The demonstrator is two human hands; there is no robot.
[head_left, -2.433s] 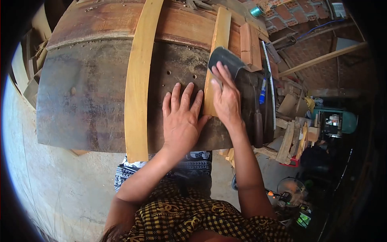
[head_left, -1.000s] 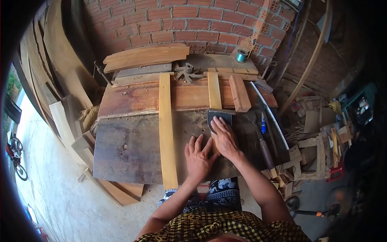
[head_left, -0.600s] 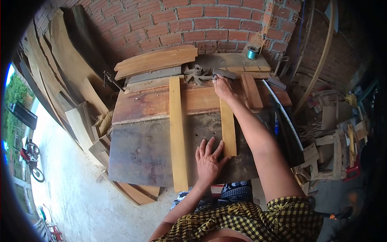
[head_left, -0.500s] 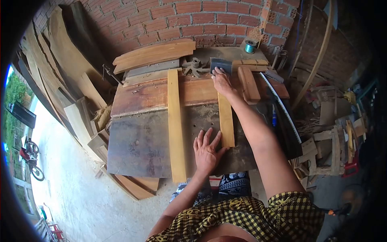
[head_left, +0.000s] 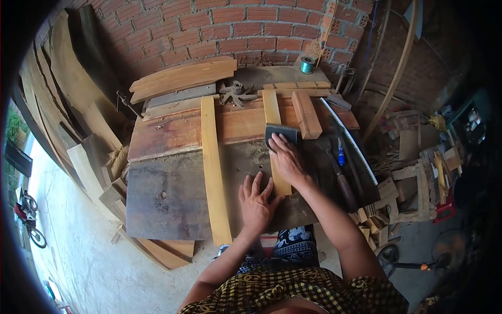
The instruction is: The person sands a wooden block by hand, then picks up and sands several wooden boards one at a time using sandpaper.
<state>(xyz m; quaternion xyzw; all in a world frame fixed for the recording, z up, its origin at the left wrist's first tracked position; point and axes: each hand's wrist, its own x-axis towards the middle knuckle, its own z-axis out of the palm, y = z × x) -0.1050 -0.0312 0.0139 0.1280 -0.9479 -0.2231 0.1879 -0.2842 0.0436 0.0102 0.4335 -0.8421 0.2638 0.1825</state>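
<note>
My right hand (head_left: 288, 163) presses a dark sheet of sandpaper (head_left: 286, 134) down on a short yellowish wooden strip (head_left: 271, 109), about halfway along it. The sheet spans the strip and overhangs its right side. Flat on the dark board (head_left: 164, 196), my left hand (head_left: 257, 206) has its fingers spread, with the thumb at the strip's near end. A longer yellowish strip (head_left: 213, 167) lies to the left, roughly parallel, and juts past the board's front edge. Part of the short strip is hidden beneath the sheet and my right hand.
Right of the strip lie a reddish wood block (head_left: 306, 116), a chisel-like tool (head_left: 342, 183), a blue pen (head_left: 341, 153) and a handsaw (head_left: 353, 138). A metal star-shaped part (head_left: 238, 93) and a spool (head_left: 307, 65) sit at the back. Planks (head_left: 68, 68) lean on the left.
My right hand has drawn the sandpaper from the strip's far end toward me, uncovering that end. My left hand stays by the near end. The camera view has shifted slightly.
</note>
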